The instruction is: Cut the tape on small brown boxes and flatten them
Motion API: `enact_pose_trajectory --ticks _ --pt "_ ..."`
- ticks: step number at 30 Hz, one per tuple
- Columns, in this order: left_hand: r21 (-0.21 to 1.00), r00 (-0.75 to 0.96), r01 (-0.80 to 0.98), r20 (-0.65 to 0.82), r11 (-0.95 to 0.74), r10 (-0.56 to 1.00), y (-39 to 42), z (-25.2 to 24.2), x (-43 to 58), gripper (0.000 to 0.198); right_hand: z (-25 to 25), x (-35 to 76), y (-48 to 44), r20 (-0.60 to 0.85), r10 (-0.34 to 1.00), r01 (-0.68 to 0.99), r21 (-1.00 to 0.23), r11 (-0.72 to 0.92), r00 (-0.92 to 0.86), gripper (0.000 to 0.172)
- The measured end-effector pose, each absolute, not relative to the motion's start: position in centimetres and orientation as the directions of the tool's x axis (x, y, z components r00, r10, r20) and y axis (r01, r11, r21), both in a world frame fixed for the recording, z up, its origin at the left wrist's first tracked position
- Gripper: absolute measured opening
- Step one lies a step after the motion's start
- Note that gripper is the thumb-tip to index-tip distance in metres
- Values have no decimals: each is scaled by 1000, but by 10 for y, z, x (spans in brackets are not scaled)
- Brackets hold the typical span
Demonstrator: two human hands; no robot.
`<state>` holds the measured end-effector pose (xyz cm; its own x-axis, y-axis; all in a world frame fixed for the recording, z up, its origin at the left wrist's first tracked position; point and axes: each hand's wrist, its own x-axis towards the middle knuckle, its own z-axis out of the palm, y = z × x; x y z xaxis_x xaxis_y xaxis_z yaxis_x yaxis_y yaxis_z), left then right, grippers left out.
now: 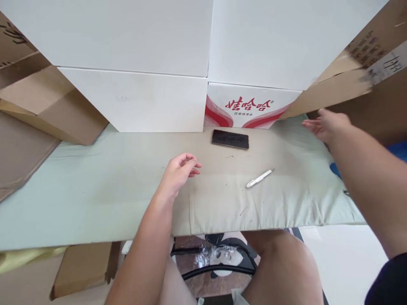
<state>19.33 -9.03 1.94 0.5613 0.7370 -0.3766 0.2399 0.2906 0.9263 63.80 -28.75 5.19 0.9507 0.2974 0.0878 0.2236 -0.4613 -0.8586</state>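
Above the middle of the cloth-covered table (pixel 127 186), my left hand (pixel 182 169) is loosely curled, fingertips slightly apart, with no object visible in it. A black smartphone (pixel 230 139) lies beyond it, close to a white carton with red lettering (pixel 251 108). To the right of my left hand is a white pen (pixel 260 178), lying at a slant on the cloth. My right hand (pixel 329 123) is over the table's right end near brown cardboard (pixel 337 91). Its fingers are extended and apart, and nothing shows between them.
Large white boxes (pixel 127 36) are stacked along the back of the table. Brown cartons (pixel 76 114) stand at the left. Something blue (pixel 335 170) shows by the right edge. Below the table are a black-framed stool (pixel 219 267) with crumpled clear plastic and another carton (pixel 82 269).
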Motion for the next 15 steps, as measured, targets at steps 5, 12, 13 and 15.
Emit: enact_pose_trajectory --ticks 5,12,13,15 --pt "926 557 228 -378 301 739 -93 26 190 13 -25 561 -314 -14 477 353 -654 -669 879 36" --pt "937 552 153 -344 313 760 -96 30 174 7 -39 488 -357 -58 676 602 -406 -688 734 43" --pt "939 549 130 -335 318 766 -96 31 172 6 -32 487 -358 -59 675 611 -373 -698 735 43" --pt "940 539 79 -320 332 779 -96 33 168 4 -16 486 -357 -30 673 635 -302 -711 739 48"
